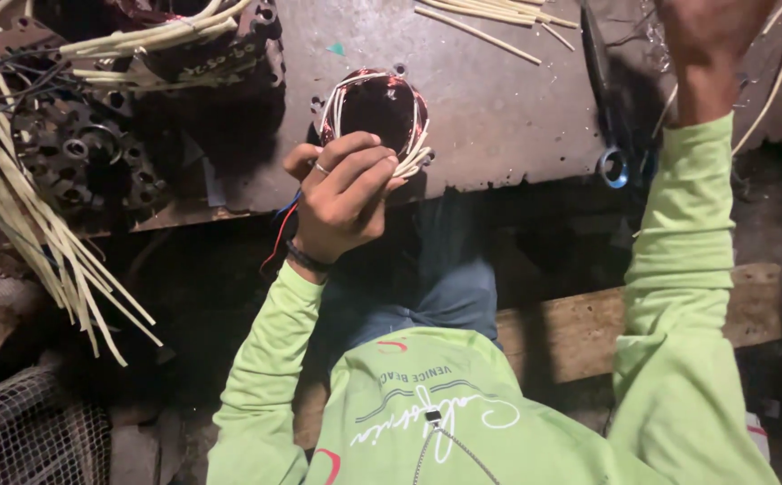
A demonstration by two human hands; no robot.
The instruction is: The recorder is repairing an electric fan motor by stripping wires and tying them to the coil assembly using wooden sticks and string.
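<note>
One coil [375, 106] sits gripped in the left hand [342, 193], right hand [705, 36] well apart.

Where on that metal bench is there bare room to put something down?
The widest bare patch of the metal bench lies between the coil of wire under the left hand and the scissors, below the loose cream sticks. The left end is crowded with motor parts and a sleeving bundle. The right hand reaches over the far right corner.

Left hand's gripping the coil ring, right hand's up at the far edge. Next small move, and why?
Probably bring the right hand back to the coil ring: the left hand grips only its near edge, where loose cream sleeving sticks out, and the right looks empty.
</note>
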